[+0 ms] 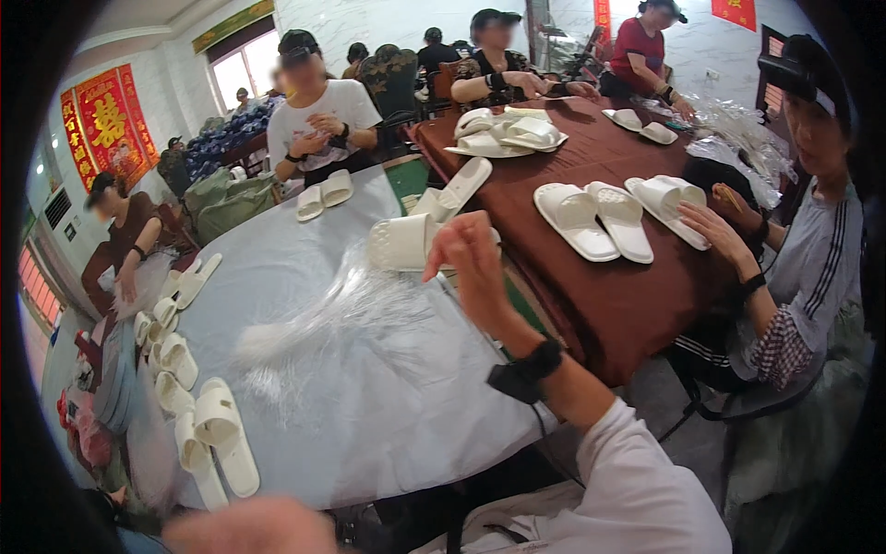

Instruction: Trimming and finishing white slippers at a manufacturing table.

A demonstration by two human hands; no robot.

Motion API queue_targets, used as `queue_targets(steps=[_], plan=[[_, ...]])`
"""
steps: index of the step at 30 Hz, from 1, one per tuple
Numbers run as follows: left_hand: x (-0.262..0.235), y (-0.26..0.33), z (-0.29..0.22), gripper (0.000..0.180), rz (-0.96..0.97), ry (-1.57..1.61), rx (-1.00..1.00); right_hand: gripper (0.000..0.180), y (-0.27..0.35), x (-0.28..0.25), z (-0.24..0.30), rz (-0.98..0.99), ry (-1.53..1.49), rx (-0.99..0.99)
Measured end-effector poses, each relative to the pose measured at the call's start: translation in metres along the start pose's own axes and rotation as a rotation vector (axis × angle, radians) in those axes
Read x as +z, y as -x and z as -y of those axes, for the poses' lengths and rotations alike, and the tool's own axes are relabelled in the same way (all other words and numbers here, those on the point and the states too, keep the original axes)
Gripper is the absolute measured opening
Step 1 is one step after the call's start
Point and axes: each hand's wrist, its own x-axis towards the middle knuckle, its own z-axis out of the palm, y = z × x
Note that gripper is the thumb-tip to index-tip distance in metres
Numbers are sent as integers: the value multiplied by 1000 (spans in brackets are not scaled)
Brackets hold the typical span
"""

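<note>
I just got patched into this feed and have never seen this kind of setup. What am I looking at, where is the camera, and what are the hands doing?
There is no machine here: a person works with bare hands, and the single picture comes from a wide fisheye camera on their head, so straight edges bend. Their right hand, with a black wrist strap, reaches across the grey-covered table and touches a white slipper; whether it grips it is unclear. Beside it lies a bundle of clear plastic bags. The blurred shape at the bottom edge seems to be the left hand; what it holds cannot be told. More white slippers lie along the table's left edge. Other people handle slippers at this table and at the brown table.
</note>
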Motion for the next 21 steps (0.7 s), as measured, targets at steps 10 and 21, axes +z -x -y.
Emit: queue_targets(steps=[10, 21], plan=[[1, 245, 98, 63, 1652, -628, -1307, 15, 38, -18, -51, 19, 201, 184], [-58, 297, 168, 48, 1654, -329, -1199, 14, 41, -44, -30, -221, 439, -114]])
